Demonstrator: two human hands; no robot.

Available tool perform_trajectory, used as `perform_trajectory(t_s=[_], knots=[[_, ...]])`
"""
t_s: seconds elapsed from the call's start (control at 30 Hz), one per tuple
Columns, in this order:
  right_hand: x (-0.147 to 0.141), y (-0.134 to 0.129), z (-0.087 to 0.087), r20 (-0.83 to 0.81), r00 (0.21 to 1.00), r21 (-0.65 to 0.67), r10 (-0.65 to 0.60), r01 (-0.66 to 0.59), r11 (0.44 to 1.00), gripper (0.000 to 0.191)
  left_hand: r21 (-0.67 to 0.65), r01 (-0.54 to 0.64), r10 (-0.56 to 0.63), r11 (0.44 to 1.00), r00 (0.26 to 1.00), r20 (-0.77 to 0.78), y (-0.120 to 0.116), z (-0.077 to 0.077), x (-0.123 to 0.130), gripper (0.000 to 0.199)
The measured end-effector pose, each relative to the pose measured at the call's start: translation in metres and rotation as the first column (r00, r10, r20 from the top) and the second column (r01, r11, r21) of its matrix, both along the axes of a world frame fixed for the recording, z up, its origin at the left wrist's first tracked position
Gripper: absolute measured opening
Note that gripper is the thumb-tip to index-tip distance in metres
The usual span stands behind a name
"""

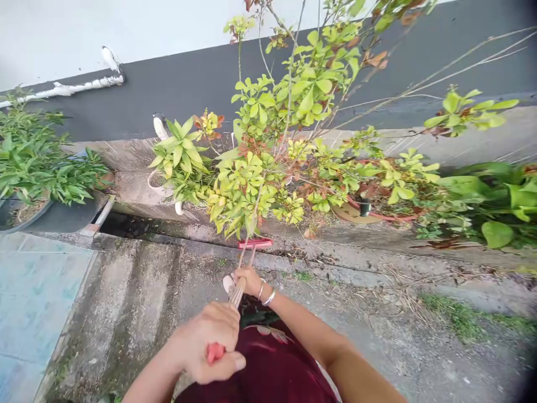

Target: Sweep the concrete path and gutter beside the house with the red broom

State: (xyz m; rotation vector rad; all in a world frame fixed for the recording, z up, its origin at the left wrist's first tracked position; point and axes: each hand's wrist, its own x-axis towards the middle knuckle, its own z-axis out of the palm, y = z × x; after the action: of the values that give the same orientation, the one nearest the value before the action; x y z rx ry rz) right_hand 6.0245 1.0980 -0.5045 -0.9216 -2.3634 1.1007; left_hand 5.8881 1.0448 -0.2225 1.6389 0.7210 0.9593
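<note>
A long, light-coloured pole (237, 293) runs away from my body toward the drain edge. Its red end cap pokes out of my left hand (212, 338), which is wrapped round the top of the pole. Lower on the pole, my right hand (248, 281), with bracelets at the wrist, is closed round it. A red bar-shaped head (255, 243) at the pole's far end lies by the narrow gutter, beneath the yellow-green leaves.
A leafy bush (251, 184) spreads over the gutter, with thin branches reaching right. Dark pots (71, 215) stand at the left beside blue tiles (37, 302). A reddish pot (394, 216) is at the right. A dark gutter opening (126, 225) lies left of centre.
</note>
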Motion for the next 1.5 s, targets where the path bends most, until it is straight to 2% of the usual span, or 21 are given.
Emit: perform_trajectory(t_s=[0.07,0.17,0.23,0.27,0.33,0.4,0.5,0.6,0.7,0.8,0.87,0.97,1.03,1.13,1.2,1.23,1.27,1.33,1.4,1.5], knots=[[0.048,-0.001,-0.001,0.198,0.979,-0.071,-0.044,0.059,0.996,0.025,-0.087,-0.033,0.049,0.996,0.981,0.185,0.008,-0.03,0.008,0.041],[0.119,-0.011,0.004,0.449,0.888,-0.13,-0.101,0.177,0.976,0.017,-0.249,-0.087,0.178,0.964,0.912,0.368,0.012,-0.076,0.027,0.049],[0.151,-0.021,0.011,0.532,0.836,-0.122,-0.135,0.234,0.965,0.016,-0.329,-0.113,0.252,0.938,0.872,0.42,0.012,-0.092,0.039,0.052],[0.161,-0.027,0.015,0.564,0.812,-0.115,-0.151,0.258,0.959,0.015,-0.346,-0.118,0.271,0.931,0.858,0.437,0.011,-0.092,0.042,0.052],[0.164,-0.036,0.023,0.573,0.799,-0.097,-0.181,0.285,0.954,0.013,-0.327,-0.113,0.26,0.938,0.854,0.451,0.008,-0.079,0.043,0.053],[0.149,-0.041,0.032,0.495,0.844,-0.072,-0.207,0.277,0.958,0.012,-0.259,-0.108,0.209,0.96,0.892,0.401,0.003,-0.053,0.034,0.055],[0.103,-0.043,0.041,0.288,0.934,-0.016,-0.21,0.224,0.974,0.016,-0.066,-0.083,0.092,0.994,0.986,0.138,-0.01,-0.011,0.015,0.053],[0.048,-0.038,0.043,0.039,0.996,0.036,-0.084,0.082,0.996,0.013,0.068,-0.023,0.029,0.997,0.996,-0.087,-0.026,0.018,0.007,0.042],[0.009,-0.022,0.037,-0.116,0.99,0.076,0.082,-0.073,0.994,0.015,0.122,0.003,0.012,0.993,0.992,-0.123,-0.033,0.031,0.02,0.031],[0.008,0.0,0.024,-0.093,0.988,0.052,0.127,-0.122,0.991,0.025,0.191,0.018,0.01,0.981,0.99,-0.144,-0.025,0.028,0.045,0.026],[0.031,0.012,0.015,0.035,0.992,-0.035,0.124,-0.123,0.992,0.03,0.207,0.019,0.012,0.978,0.989,-0.147,-0.012,0.015,0.059,0.026],[0.095,0.017,0.003,0.273,0.961,-0.152,0.039,0.003,0.988,0.025,0.108,-0.016,0.017,0.994,1.0,-0.002,0.009,-0.022,0.077,0.031],[0.144,0.012,-0.002,0.362,0.931,-0.157,-0.035,0.098,0.983,0.02,-0.021,-0.043,0.046,0.999,0.986,0.16,0.016,-0.057,0.09,0.035],[0.207,-0.001,-0.007,0.475,0.867,-0.141,-0.152,0.246,0.959,0.016,-0.183,-0.082,0.138,0.98,0.937,0.321,0.018,-0.106,0.115,0.045],[0.231,-0.007,-0.007,0.521,0.833,-0.136,-0.187,0.297,0.945,0.018,-0.242,-0.117,0.197,0.963,0.92,0.338,0.016,-0.124,0.125,0.052],[0.236,-0.009,-0.005,0.536,0.824,-0.136,-0.186,0.302,0.944,0.02,-0.263,-0.141,0.226,0.955,0.917,0.328,0.015,-0.126,0.125,0.054],[0.236,-0.01,-0.003,0.546,0.818,-0.136,-0.18,0.298,0.945,0.021,-0.279,-0.169,0.256,0.945,0.915,0.313,0.015,-0.124,0.122,0.054],[0.22,-0.009,0.004,0.544,0.821,-0.124,-0.171,0.281,0.952,0.019,-0.302,-0.225,0.315,0.926,0.903,0.293,0.015,-0.105,0.105,0.053],[0.188,-0.01,0.015,0.483,0.86,-0.106,-0.166,0.246,0.963,0.017,-0.281,-0.273,0.352,0.92,0.891,0.288,0.011,-0.07,0.078,0.052],[0.121,-0.017,0.034,0.263,0.957,-0.068,-0.122,0.144,0.987,0.024,-0.149,-0.338,0.364,0.929,0.905,0.222,-0.007,-0.002,0.043,0.047]])
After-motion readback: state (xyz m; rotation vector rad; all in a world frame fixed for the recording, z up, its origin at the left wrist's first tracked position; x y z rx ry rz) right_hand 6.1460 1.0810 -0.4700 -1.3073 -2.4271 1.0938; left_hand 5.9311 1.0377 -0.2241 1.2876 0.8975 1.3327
